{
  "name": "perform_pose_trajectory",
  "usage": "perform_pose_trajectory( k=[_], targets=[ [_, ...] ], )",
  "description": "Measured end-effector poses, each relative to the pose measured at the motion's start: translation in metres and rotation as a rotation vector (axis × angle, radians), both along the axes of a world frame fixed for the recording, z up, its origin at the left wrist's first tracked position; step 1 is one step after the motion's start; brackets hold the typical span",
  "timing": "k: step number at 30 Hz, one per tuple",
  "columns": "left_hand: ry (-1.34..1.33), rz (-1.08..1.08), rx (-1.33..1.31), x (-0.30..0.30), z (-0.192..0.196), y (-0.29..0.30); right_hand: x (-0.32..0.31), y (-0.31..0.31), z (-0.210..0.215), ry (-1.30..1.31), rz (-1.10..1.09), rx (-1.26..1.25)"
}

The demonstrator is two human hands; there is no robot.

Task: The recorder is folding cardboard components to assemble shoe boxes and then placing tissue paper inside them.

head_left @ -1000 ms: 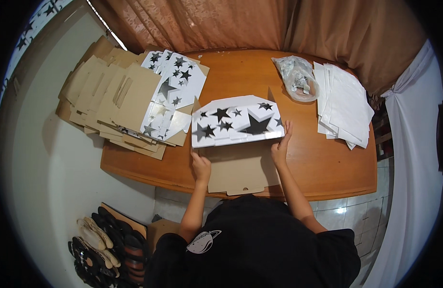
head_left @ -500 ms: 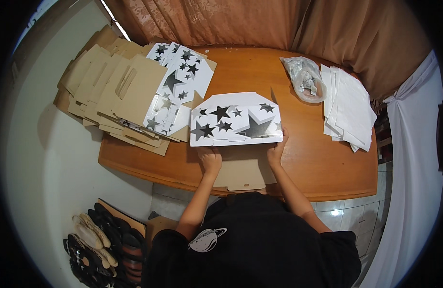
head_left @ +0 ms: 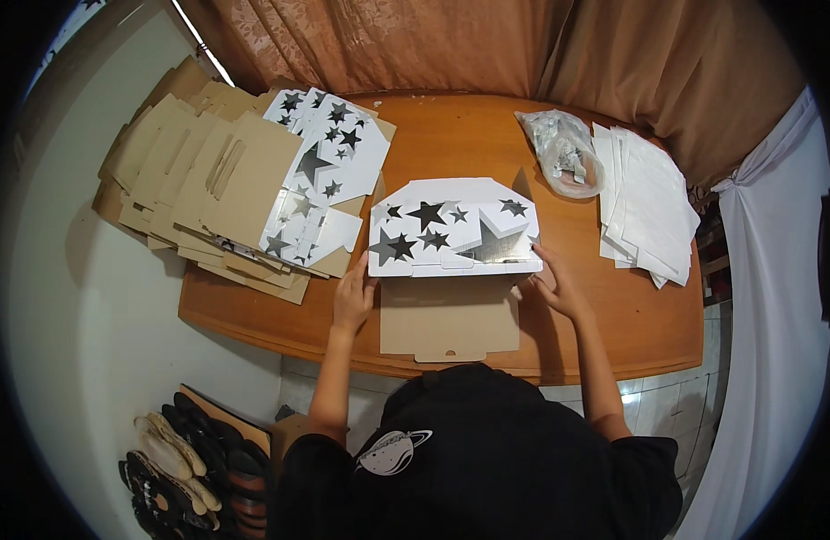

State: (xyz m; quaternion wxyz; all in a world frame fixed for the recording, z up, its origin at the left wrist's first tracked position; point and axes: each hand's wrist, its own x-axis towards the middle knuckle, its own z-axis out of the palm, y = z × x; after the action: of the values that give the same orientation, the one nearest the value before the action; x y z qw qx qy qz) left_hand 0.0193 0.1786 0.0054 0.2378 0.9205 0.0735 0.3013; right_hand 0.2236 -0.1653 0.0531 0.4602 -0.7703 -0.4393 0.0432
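Observation:
A white cardboard box printed with black and grey stars [head_left: 455,238] stands on the table in front of me. Its plain brown flap [head_left: 451,324] spreads toward me, with a small notched tab at the near edge. My left hand [head_left: 354,301] is at the box's near left corner, its fingers extended along the side. At the near right corner, my right hand [head_left: 563,290] has fingers and thumb apart, the fingertips touching the edge. Part of the fingers is hidden behind the box's sides.
Flat brown cardboard blanks [head_left: 172,171] are piled on the table's left, with star-printed ones [head_left: 329,162] beside them. Far right lie a clear plastic bag with small contents [head_left: 572,162] and white sheets [head_left: 649,202]. Footwear [head_left: 203,459] sits at the lower left.
Both hands have moved outward from the box's near edge to its two sides and loosened. More of the brown flap shows in front.

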Motion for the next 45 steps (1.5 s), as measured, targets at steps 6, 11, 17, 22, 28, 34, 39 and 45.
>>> perform_pose_trajectory(
  k=[6, 11, 17, 22, 28, 34, 39, 45],
  targets=[
    [0.008, -0.112, 0.095, 0.014, 0.03, 0.016, 0.015, 0.002, -0.003, -0.091, 0.013, -0.043],
    [-0.16, -0.07, 0.162, 0.027, 0.016, 0.007, 0.0, 0.018, -0.035, -0.063, -0.234, 0.255],
    [-0.077, -0.034, 0.133, 0.025, 0.015, 0.023, 0.01, 0.015, -0.031, 0.23, -0.112, 0.227],
    [-0.058, -0.153, 0.101, 0.018, 0.037, 0.027, 0.005, 0.01, -0.003, 0.132, 0.012, 0.141],
    [-0.137, -0.097, 0.051, 0.028, 0.024, 0.023, 0.007, 0.018, -0.008, 0.127, -0.142, 0.117],
    [-0.211, -0.031, 0.099, 0.042, 0.016, 0.028, 0.013, 0.032, -0.026, 0.029, -0.224, 0.198],
    [-0.263, 0.013, 0.176, 0.063, 0.016, 0.032, 0.029, 0.048, -0.029, 0.032, -0.382, 0.087],
    [-0.321, 0.043, 0.061, 0.048, 0.01, 0.028, 0.013, 0.049, -0.042, -0.113, -0.268, 0.272]
  ],
)
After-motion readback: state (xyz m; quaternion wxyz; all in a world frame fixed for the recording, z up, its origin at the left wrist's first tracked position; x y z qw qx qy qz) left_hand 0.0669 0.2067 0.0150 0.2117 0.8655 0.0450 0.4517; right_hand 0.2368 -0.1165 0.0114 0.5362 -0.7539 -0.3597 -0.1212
